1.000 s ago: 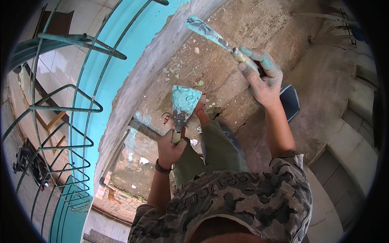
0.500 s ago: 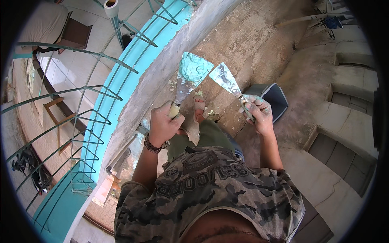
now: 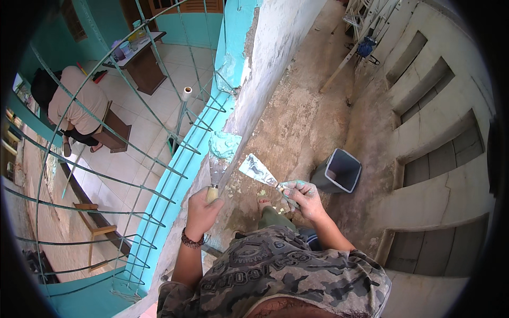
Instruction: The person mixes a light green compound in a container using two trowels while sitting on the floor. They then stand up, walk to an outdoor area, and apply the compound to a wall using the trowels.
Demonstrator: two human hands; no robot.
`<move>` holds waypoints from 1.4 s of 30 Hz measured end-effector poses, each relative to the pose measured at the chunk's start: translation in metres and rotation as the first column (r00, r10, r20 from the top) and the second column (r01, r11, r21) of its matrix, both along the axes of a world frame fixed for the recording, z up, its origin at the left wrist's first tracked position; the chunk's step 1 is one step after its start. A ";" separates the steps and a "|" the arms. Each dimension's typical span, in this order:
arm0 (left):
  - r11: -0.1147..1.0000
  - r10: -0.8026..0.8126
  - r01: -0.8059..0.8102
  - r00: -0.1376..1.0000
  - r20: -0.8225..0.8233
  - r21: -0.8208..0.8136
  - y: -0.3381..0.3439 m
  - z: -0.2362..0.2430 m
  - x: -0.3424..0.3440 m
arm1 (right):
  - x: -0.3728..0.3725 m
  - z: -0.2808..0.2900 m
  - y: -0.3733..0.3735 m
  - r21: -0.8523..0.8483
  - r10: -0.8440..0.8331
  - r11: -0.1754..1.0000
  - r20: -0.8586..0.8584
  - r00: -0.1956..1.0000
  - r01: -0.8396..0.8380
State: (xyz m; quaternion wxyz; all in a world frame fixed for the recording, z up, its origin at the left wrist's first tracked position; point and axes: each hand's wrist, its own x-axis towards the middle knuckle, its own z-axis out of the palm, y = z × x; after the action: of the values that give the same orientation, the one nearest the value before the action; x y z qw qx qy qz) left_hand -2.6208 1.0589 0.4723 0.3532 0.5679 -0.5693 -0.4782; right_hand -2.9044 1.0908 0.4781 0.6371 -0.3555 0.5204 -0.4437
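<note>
My left hand (image 3: pixel 203 213) is closed round the pale handle of a wide putty knife (image 3: pixel 218 168), held blade up. A thick lump of turquoise putty (image 3: pixel 224 144) covers the end of that blade. In my right hand (image 3: pixel 303 199), fingers pinched round its handle, is a second putty knife (image 3: pixel 257 169). Its blade is smeared with whitish-turquoise filler and points toward the loaded one, a small gap apart. Filler also stains my right fingers. Just left of the loaded blade runs the turquoise wall ledge (image 3: pixel 164 197).
A curved metal grille (image 3: pixel 135 153) stands along the left. Beyond it a person (image 3: pixel 79 100) sits near a table (image 3: pixel 139 61). A grey bucket (image 3: pixel 339 170) stands on the ground at right. A ladder (image 3: pixel 366 32) leans far back, and a wall with recesses (image 3: pixel 440 138) borders the right.
The view has tilted up and turned, showing more of the room behind the grille. Both putty knives have shifted left toward the wall ledge, still in my hands.
</note>
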 end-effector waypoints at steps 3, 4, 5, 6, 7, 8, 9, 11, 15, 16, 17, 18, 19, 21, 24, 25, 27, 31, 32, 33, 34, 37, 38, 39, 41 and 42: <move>0.962 0.048 0.013 0.975 -0.218 0.272 0.016 0.019 0.002 | 0.004 0.002 0.018 -0.039 -0.059 0.997 0.024 0.998 0.060; 0.967 0.044 0.023 0.967 -0.253 0.255 0.021 0.023 0.005 | 0.008 0.007 0.019 -0.053 -0.077 0.995 0.053 0.996 0.080; 0.971 0.037 0.034 0.957 -0.288 0.237 0.024 0.026 0.008 | 0.011 0.015 0.019 -0.056 -0.067 0.996 0.060 0.996 0.070; 0.976 0.037 0.027 0.958 -0.285 0.216 0.029 0.026 0.011 | 0.014 0.024 0.020 -0.059 -0.056 0.996 0.066 0.996 0.060; 0.978 0.036 0.025 0.958 -0.286 0.205 0.034 0.024 0.011 | 0.014 0.031 0.022 -0.052 -0.051 0.997 0.068 0.996 0.055; 0.981 0.035 0.022 0.957 -0.287 0.194 0.036 0.025 0.010 | 0.012 0.035 0.021 -0.056 -0.033 0.998 0.062 0.998 0.036; 0.972 0.054 0.021 0.950 -0.306 0.234 0.036 0.029 0.008 | 0.009 0.037 0.017 -0.060 -0.014 0.998 0.057 0.998 0.018; 0.975 0.064 0.010 0.943 -0.326 0.221 0.039 0.031 0.004 | 0.007 0.042 0.015 -0.060 0.007 0.998 0.015 1.000 -0.006; 0.978 0.129 -0.067 0.938 -0.321 0.197 0.034 0.032 -0.009 | -0.003 0.053 -0.006 -0.097 0.039 0.994 -0.090 0.995 -0.048; 0.980 0.143 -0.088 0.937 -0.319 0.180 0.034 0.031 -0.012 | -0.008 0.050 -0.011 -0.096 0.059 0.993 -0.093 0.994 -0.068; 0.981 0.157 -0.110 0.935 -0.318 0.161 0.032 0.031 -0.017 | -0.014 0.045 -0.019 -0.121 0.065 0.990 -0.072 0.995 -0.074; 0.979 0.177 -0.133 0.932 -0.317 0.154 0.030 0.029 -0.021 | -0.018 0.045 -0.027 -0.122 0.073 0.989 -0.093 0.993 -0.084; 0.978 0.189 -0.146 0.919 -0.345 0.148 0.024 0.028 -0.026 | -0.024 0.047 -0.037 -0.123 0.080 0.988 -0.115 0.990 -0.094; 0.966 0.242 -0.186 0.893 -0.380 0.177 0.017 0.025 -0.035 | -0.032 0.041 -0.049 -0.108 0.094 0.988 -0.119 0.989 -0.106; 0.959 0.265 -0.206 0.894 -0.361 0.194 0.002 0.024 -0.050 | -0.042 0.030 -0.070 -0.138 0.069 0.987 -0.122 0.990 -0.085; 0.957 0.276 -0.221 0.891 -0.360 0.188 -0.004 0.021 -0.054 | -0.045 0.026 -0.076 -0.136 0.072 0.987 -0.140 0.987 -0.092; 0.957 0.281 -0.232 0.886 -0.368 0.172 -0.018 0.015 -0.067 | -0.055 0.022 -0.089 -0.118 0.056 0.990 -0.151 0.987 -0.074; 0.950 0.304 -0.249 0.881 -0.363 0.189 -0.043 0.010 -0.094 | -0.081 0.011 -0.114 -0.084 0.046 0.995 -0.118 0.992 -0.057; 0.949 0.309 -0.257 0.881 -0.359 0.185 -0.050 0.007 -0.101 | -0.087 0.008 -0.121 -0.085 0.043 0.995 -0.124 0.991 -0.053; 0.947 0.314 -0.264 0.880 -0.356 0.182 -0.054 0.005 -0.107 | -0.093 0.007 -0.128 -0.086 0.039 0.995 -0.131 0.991 -0.050; 0.941 0.331 -0.277 0.878 -0.347 0.195 -0.059 0.004 -0.112 | -0.098 0.007 -0.135 -0.094 0.035 0.994 -0.137 0.990 -0.049; 0.919 0.378 -0.312 0.871 -0.315 0.241 -0.067 0.007 -0.126 | -0.110 0.010 -0.151 -0.077 0.077 0.993 -0.148 0.986 -0.089; 0.911 0.392 -0.320 0.869 -0.302 0.261 -0.069 0.007 -0.129 | -0.112 0.010 -0.156 -0.070 0.088 0.993 -0.144 0.986 -0.098; 0.902 0.406 -0.328 0.867 -0.288 0.282 -0.070 0.007 -0.133 | -0.114 0.009 -0.161 -0.067 0.098 0.992 -0.152 0.983 -0.109; 0.893 0.429 -0.358 0.860 -0.275 0.273 -0.070 0.000 -0.139 | -0.115 0.003 -0.170 -0.058 0.119 0.990 -0.165 0.979 -0.130; 0.888 0.441 -0.373 0.857 -0.268 0.269 -0.069 -0.003 -0.141 | -0.115 0.002 -0.174 -0.049 0.137 0.988 -0.171 0.976 -0.148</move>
State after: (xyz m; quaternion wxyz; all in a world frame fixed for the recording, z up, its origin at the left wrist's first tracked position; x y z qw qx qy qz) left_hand -2.7621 0.9898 0.4691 0.4734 0.6239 -0.3172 -0.5348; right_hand -3.0192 0.9170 0.4798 0.6102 -0.4472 0.5313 -0.3812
